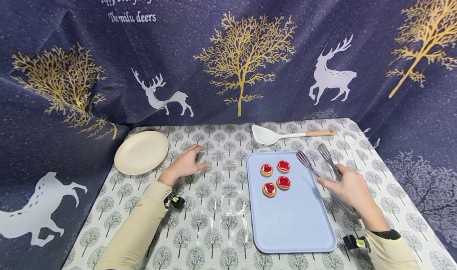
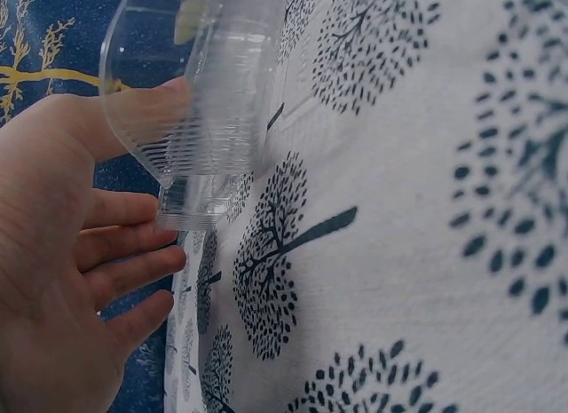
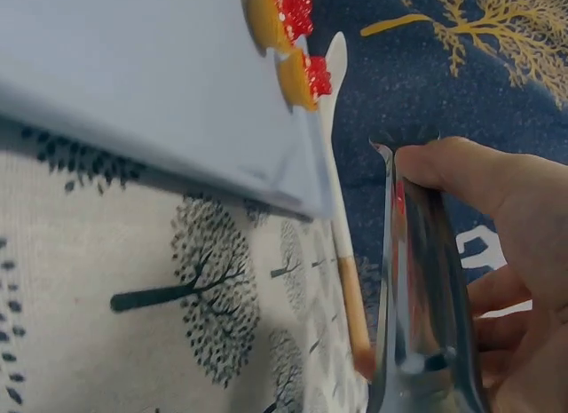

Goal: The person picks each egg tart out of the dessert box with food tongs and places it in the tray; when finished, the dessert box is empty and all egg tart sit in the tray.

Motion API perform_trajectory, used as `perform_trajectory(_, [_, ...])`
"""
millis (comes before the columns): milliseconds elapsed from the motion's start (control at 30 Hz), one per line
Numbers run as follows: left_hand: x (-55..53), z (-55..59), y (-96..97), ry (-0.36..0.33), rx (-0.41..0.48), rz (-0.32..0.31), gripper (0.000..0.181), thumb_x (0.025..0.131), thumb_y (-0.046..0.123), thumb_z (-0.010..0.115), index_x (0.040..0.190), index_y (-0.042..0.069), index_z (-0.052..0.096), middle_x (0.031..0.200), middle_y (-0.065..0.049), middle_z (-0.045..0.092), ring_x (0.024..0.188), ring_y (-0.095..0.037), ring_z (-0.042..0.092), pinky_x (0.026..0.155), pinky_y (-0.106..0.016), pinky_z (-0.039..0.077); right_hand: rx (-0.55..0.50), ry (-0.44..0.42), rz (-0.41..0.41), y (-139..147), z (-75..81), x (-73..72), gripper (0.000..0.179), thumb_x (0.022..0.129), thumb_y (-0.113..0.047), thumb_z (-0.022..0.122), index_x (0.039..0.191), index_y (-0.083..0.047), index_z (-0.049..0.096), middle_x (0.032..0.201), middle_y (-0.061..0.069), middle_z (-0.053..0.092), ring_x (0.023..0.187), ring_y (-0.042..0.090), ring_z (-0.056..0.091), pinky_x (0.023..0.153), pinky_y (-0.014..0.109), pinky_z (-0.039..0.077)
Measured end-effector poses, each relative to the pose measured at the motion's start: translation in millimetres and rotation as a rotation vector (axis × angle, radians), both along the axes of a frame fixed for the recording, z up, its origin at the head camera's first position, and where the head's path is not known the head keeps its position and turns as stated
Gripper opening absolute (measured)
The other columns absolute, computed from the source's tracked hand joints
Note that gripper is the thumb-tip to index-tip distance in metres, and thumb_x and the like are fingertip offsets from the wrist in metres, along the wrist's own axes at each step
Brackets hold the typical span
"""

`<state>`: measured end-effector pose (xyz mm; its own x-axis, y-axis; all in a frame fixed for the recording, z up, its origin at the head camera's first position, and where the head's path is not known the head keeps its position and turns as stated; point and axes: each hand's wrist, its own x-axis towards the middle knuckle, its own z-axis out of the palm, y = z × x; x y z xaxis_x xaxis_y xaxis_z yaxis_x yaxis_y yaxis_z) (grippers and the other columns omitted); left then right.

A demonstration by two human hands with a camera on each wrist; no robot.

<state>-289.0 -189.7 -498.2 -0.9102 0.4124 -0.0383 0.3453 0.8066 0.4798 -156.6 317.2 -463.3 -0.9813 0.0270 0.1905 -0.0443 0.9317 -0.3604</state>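
My right hand (image 1: 351,186) grips metal tongs (image 3: 417,280) with slotted ends, its thumb on one arm and the other fingers behind. The tongs' two ends stand apart, one over the right edge of the blue tray (image 1: 292,222). Several small tarts (image 1: 283,182) with red topping sit on the far left part of that tray. My left hand (image 1: 186,163), fingers loosely spread, is at the far end of a clear plastic container (image 2: 209,102). In the left wrist view the container overlaps the thumb, while the other fingers lie beside its corner.
A cream plate (image 1: 141,153) lies at the back left. Behind the tray is a white spatula (image 1: 264,135) with a wooden handle. A white spoon-like utensil (image 1: 352,151) lies to the right. A dark curtain (image 1: 214,64) with deer and trees hangs behind the table.
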Motion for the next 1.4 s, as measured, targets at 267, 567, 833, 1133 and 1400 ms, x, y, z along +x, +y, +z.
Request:
perform_trajectory(267, [0.8,-0.5,0.2,0.004,-0.003,0.004,0.083,0.082,0.050,0.073,0.146,0.008,0.042,0.154,-0.019,0.035,0.139,-0.041,0.036,0.112,-0.061,0.032,0.005,-0.059,-0.067,9.6,-5.6,-2.3,0.061,0.079,-0.058,0.071,0.093,0.001,0.059,0.066,0.007,0.049,0.061,0.026,0.051,0.047,0.035,0.041])
perform_trajectory(567, [1.2,-0.1,0.7,0.001,-0.013,0.007,0.083,0.081,0.050,0.074,0.146,0.009,0.042,0.154,-0.020,0.034,0.140,-0.041,0.033,0.113,-0.062,0.030,0.031,-0.124,-0.113,15.3,-13.6,-4.0,0.078,0.078,-0.061,0.070,0.101,0.012,0.057,0.075,0.028,0.058,0.066,0.043,0.058,0.051,0.049,0.049])
perform_trajectory(833, [1.5,2.4,0.5,-0.002,-0.022,0.003,0.083,0.082,0.051,0.073,0.146,0.009,0.041,0.154,-0.020,0.033,0.141,-0.041,0.032,0.114,-0.061,0.028,0.052,-0.143,-0.115,18.7,-21.7,-9.1,0.088,0.078,-0.062,0.070,0.110,0.019,0.055,0.089,0.040,0.059,0.077,0.054,0.058,0.060,0.058,0.052])
perform_trajectory(1133, [0.0,0.7,-0.1,0.006,-0.013,0.002,0.083,0.081,0.051,0.073,0.146,0.008,0.042,0.153,-0.019,0.036,0.138,-0.040,0.038,0.112,-0.060,0.032,0.093,-0.193,-0.079,19.9,-23.3,-8.4,0.091,0.080,-0.062,0.068,0.107,0.023,0.052,0.086,0.041,0.056,0.076,0.055,0.057,0.058,0.060,0.050])
perform_trajectory(1400, [-0.4,-1.8,-0.6,0.016,-0.013,-0.002,0.083,0.081,0.050,0.074,0.145,0.008,0.043,0.152,-0.020,0.037,0.139,-0.041,0.036,0.113,-0.060,0.031,0.083,-0.183,-0.043,22.7,-27.0,-3.8,0.093,0.079,-0.058,0.071,0.110,0.026,0.047,0.084,0.039,0.052,0.077,0.053,0.056,0.063,0.062,0.049])
